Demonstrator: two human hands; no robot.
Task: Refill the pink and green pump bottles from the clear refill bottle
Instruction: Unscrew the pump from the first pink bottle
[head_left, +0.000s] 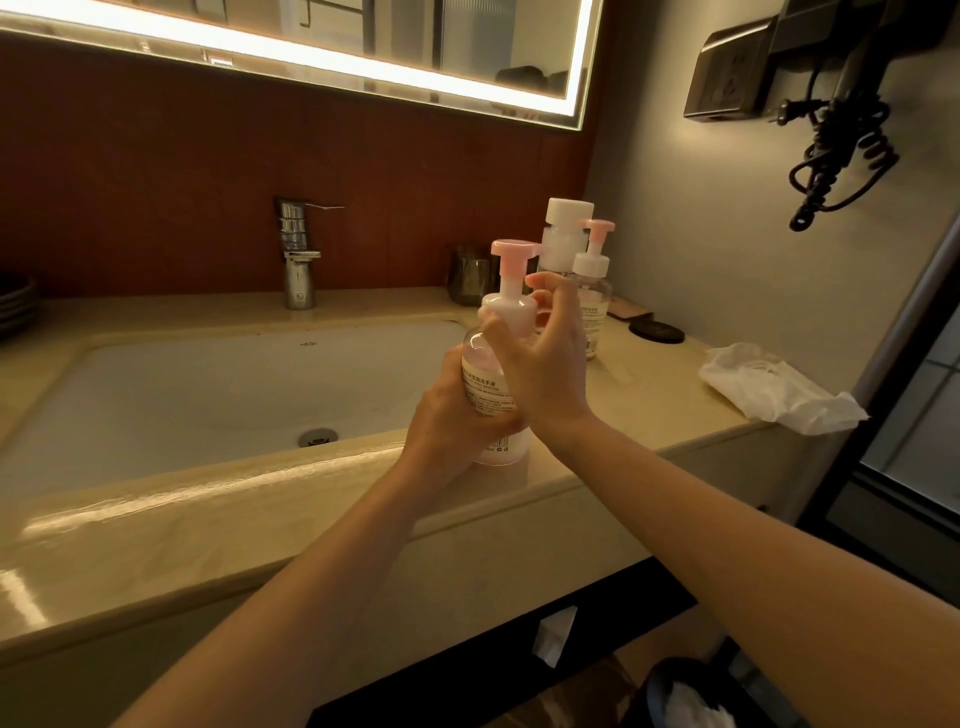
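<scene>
Up front, clear plastic pump bottle with a pink flower-shaped pump head and white collar (491, 364), standing on the glossy beige stone counter (218, 525) at the right edge of the white undermount sink basin (208, 379). Faint pink tint inside; fill level not readable behind the white printed label and the hands. Left hand (447, 421) wrapped around the lower body of that bottle, gripping it. Right hand (540, 364) curled at the white collar, thumb and fingertips (537, 283) pinching around it.

Behind, near the wall: taller clear bottle with a wide white flat cap (563, 239), upright, whitish contents showing in its upper part. Just in front of it, touching or nearly so, second clear pump bottle with a pink head (595, 291), upright; contents not discernible. Dark smoked glass tumbler (470, 278) further left, against the reddish backsplash. Chrome faucet (298, 254) behind the basin. Crumpled white plastic bag (774, 387) at the counter's right end, well apart from the bottles.
</scene>
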